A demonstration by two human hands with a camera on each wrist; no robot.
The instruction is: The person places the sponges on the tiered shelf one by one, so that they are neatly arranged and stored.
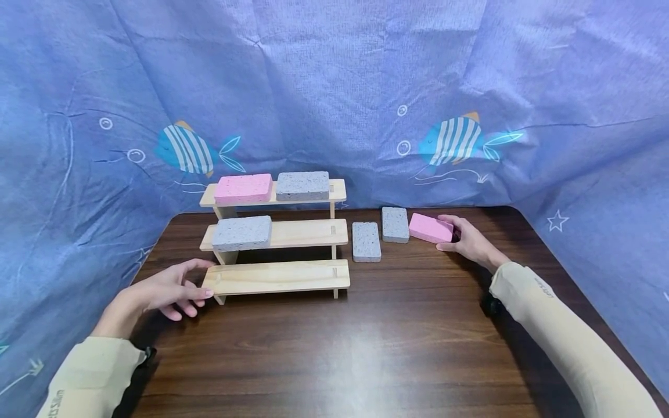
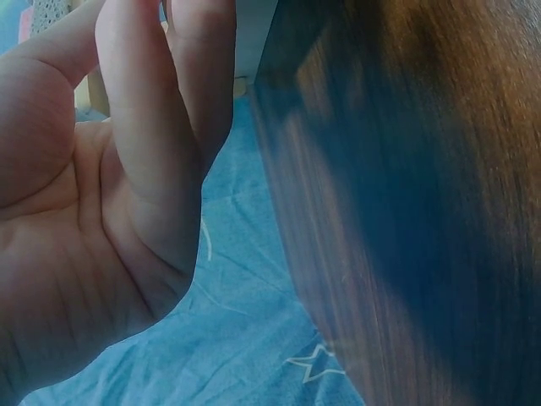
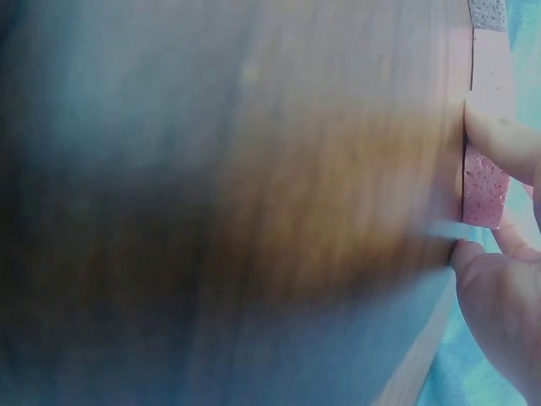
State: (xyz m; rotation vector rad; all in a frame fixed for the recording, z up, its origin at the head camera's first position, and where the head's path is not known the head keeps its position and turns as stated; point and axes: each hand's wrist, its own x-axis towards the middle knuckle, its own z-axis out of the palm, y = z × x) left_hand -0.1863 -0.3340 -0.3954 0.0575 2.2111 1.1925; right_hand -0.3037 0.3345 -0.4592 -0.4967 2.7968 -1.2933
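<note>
The head view looks forward and down over the worktop (image 1: 366,348). Both wrist views sit very close, skimming that same worktop beside each hand's fingers (image 2: 169,127).

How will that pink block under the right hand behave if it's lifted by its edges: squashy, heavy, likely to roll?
The pink block shows a pitted, porous face in the right wrist view, so it is probably light and somewhat compressible. That rough surface should resist slipping under the right hand. It lies flat on the table as a low slab, so rolling or tipping seems unlikely.
</note>
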